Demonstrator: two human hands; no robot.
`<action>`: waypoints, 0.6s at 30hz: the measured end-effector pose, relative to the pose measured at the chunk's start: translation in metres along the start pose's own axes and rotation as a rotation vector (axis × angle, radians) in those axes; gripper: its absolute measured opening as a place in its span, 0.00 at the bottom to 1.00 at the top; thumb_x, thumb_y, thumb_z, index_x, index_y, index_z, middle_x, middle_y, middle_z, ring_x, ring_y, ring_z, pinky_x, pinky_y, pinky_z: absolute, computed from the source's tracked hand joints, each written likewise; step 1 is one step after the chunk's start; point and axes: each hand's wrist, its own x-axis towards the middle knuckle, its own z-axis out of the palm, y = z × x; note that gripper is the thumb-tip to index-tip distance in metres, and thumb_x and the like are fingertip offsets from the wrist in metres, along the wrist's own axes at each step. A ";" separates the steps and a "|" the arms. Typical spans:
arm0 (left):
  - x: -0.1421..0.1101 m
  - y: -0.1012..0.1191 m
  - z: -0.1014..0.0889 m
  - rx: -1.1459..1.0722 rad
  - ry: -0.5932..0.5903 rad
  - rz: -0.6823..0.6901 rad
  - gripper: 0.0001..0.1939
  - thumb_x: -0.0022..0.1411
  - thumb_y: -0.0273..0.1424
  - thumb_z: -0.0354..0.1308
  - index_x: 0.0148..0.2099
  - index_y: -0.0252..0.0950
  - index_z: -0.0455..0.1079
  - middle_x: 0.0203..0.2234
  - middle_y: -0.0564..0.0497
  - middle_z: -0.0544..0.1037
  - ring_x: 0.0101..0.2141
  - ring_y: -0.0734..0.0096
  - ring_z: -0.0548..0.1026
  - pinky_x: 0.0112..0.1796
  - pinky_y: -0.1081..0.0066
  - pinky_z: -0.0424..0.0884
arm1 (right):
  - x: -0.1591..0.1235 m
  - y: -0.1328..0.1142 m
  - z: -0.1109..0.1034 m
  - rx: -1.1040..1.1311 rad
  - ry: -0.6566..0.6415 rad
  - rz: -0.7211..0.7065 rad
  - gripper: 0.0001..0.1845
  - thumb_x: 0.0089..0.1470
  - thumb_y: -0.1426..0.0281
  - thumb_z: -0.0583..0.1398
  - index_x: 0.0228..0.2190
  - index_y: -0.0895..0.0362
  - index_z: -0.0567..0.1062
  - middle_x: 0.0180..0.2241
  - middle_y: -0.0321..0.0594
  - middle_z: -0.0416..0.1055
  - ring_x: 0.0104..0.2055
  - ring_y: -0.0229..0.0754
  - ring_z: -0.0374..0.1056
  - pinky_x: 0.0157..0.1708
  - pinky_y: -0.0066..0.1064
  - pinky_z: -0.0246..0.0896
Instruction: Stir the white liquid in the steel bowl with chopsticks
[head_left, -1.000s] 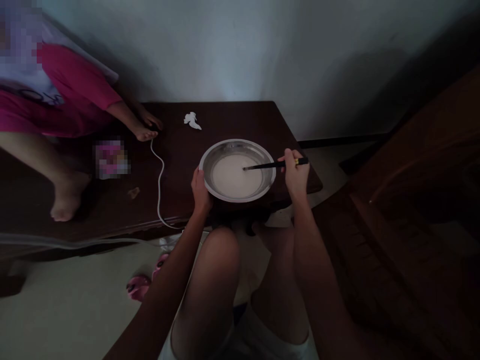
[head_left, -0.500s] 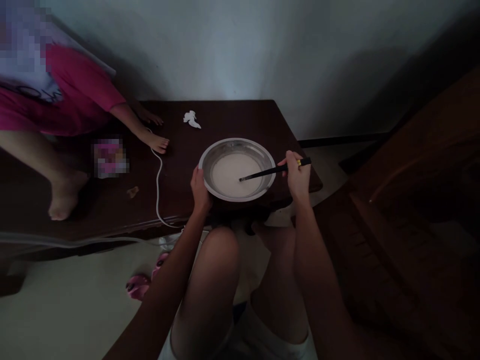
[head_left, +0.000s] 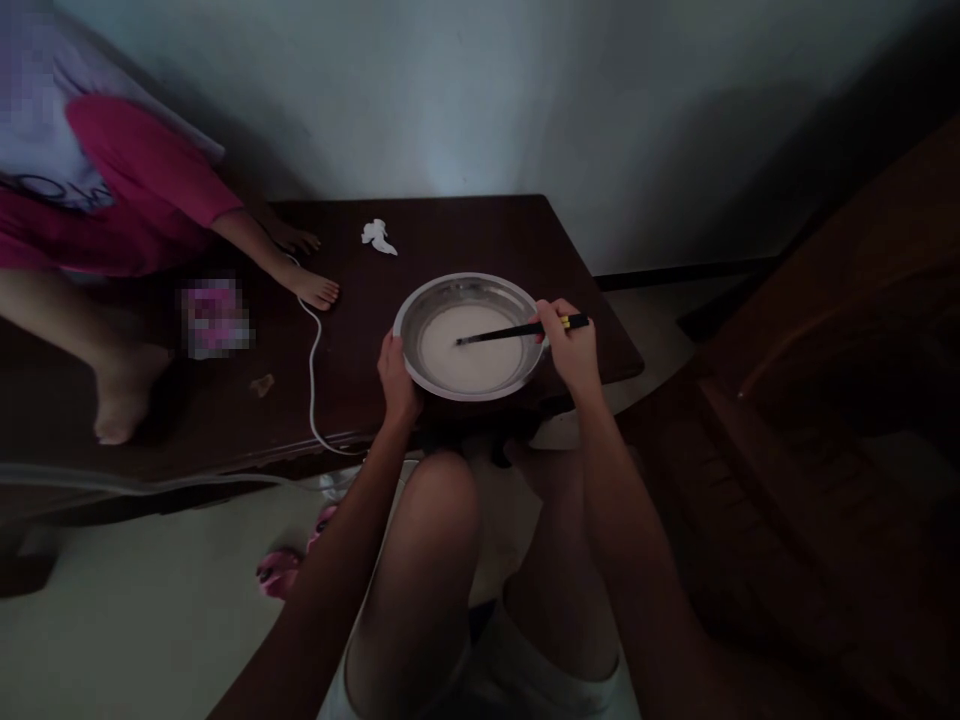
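Observation:
A shallow metal bowl [head_left: 480,290] with a white liquid [head_left: 469,358] in it stands near the right end of a dark wooden table [head_left: 465,235]. My left hand [head_left: 397,378] grips the bowl's near left rim. My right hand [head_left: 570,345] is closed on dark chopsticks [head_left: 510,331] with a yellow band near the top. Their tips dip into the liquid near the bowl's middle.
A person in a pink top sits on the table's left part, a bare foot [head_left: 120,400] and a hand [head_left: 315,290] resting on it. A white cable [head_left: 313,370] runs over the table's front edge. A crumpled white scrap [head_left: 377,236] lies behind the bowl. Dark wooden furniture [head_left: 810,420] stands at right.
My right hand has moved left toward the bowl, and the chopstick tips have swept leftward through the liquid. The other person's hand has shifted on the table beside the cable.

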 end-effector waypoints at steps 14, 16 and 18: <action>-0.003 0.007 0.003 0.023 -0.001 -0.025 0.13 0.65 0.32 0.51 0.43 0.33 0.74 0.46 0.43 0.78 0.54 0.59 0.70 0.54 0.66 0.67 | 0.002 0.001 0.000 -0.068 0.088 -0.025 0.21 0.60 0.55 0.54 0.23 0.55 0.71 0.18 0.32 0.65 0.23 0.34 0.62 0.27 0.28 0.56; -0.003 0.007 0.002 0.031 -0.010 -0.035 0.13 0.64 0.32 0.51 0.43 0.33 0.74 0.46 0.43 0.78 0.54 0.59 0.70 0.54 0.66 0.66 | 0.002 0.003 -0.002 -0.068 0.160 -0.007 0.22 0.60 0.54 0.53 0.22 0.54 0.70 0.17 0.32 0.63 0.21 0.34 0.61 0.26 0.28 0.55; -0.003 0.007 0.002 0.031 -0.003 -0.039 0.13 0.65 0.31 0.50 0.43 0.32 0.74 0.45 0.44 0.78 0.54 0.59 0.70 0.53 0.66 0.66 | 0.001 0.004 -0.003 -0.037 0.179 0.017 0.24 0.61 0.54 0.51 0.21 0.55 0.69 0.16 0.31 0.61 0.19 0.33 0.59 0.23 0.28 0.53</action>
